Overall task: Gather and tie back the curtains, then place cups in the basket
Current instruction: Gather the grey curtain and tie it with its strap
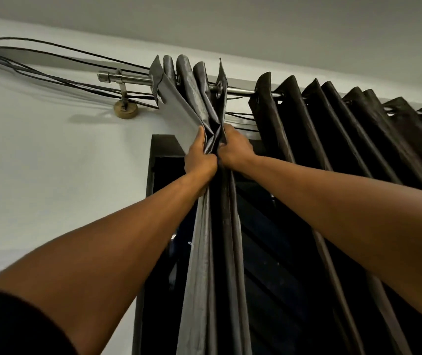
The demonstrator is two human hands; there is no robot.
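A grey curtain [186, 80] hangs bunched at the left end of a metal rod [133, 79]. Both my arms reach up to it. My left hand [199, 156] grips the gathered folds from the left, just below the rod. My right hand [234, 149] grips the same bundle from the right, touching the left hand. Below my hands the gathered cloth [209, 252] falls straight down. A second, darker curtain [332, 129] hangs spread in pleats along the rod to the right. No cups or basket are in view.
Several black cables [51, 62] run along the white wall above and behind the rod. A round bracket [125, 108] fixes the rod to the wall. A dark window frame [163, 144] and dark pane lie behind the curtains.
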